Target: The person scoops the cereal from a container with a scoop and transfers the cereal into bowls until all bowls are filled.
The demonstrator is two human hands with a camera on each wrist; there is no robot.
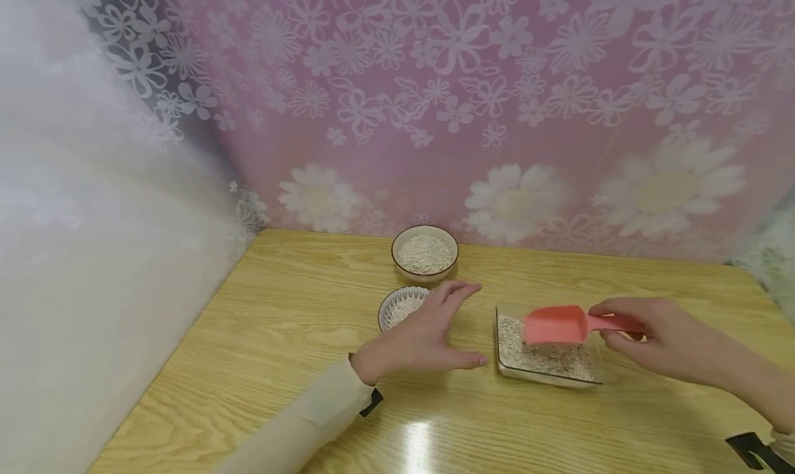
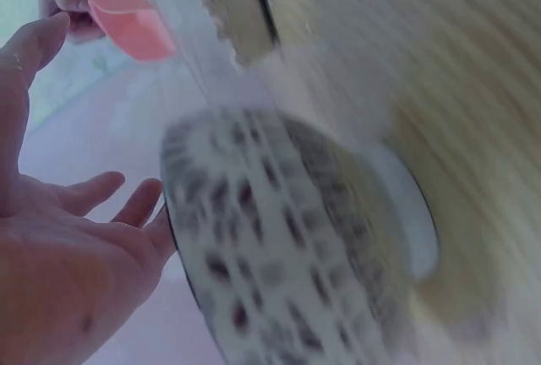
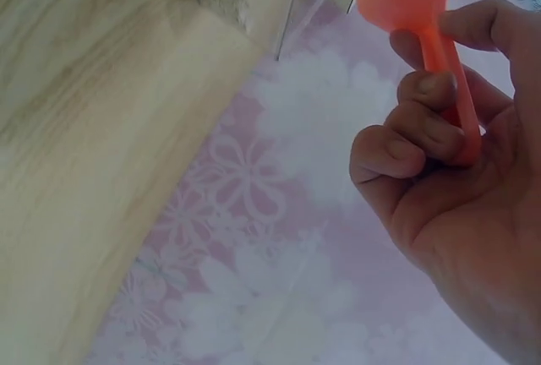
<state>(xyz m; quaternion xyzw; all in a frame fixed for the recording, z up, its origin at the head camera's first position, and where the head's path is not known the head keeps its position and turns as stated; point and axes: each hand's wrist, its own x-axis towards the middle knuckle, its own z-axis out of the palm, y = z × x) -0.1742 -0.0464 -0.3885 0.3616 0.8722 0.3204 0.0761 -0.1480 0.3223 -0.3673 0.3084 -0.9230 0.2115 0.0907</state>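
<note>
My right hand (image 1: 664, 336) grips the handle of a coral-red scoop (image 1: 555, 324), its fingers curled round it in the right wrist view. The scoop's head hangs over a clear rectangular container (image 1: 546, 378) that holds pale, oat-like flakes (image 1: 515, 353). My left hand (image 1: 422, 343) is spread, thumb and fingers apart and holding nothing. It reaches past a patterned bowl (image 1: 386, 307) and hides part of it in the head view. In the left wrist view the dark-marked side of this bowl (image 2: 270, 247) shows close beside the fingers. Flakes lie in that bowl too.
A second bowl (image 1: 425, 279) with a dark rim, also holding flakes, stands behind the patterned one near the table's back edge. The wood-grain table (image 1: 248, 363) meets a pink flowered backdrop (image 1: 397, 170) at the back and a pale sheet (image 1: 93, 288) on the left.
</note>
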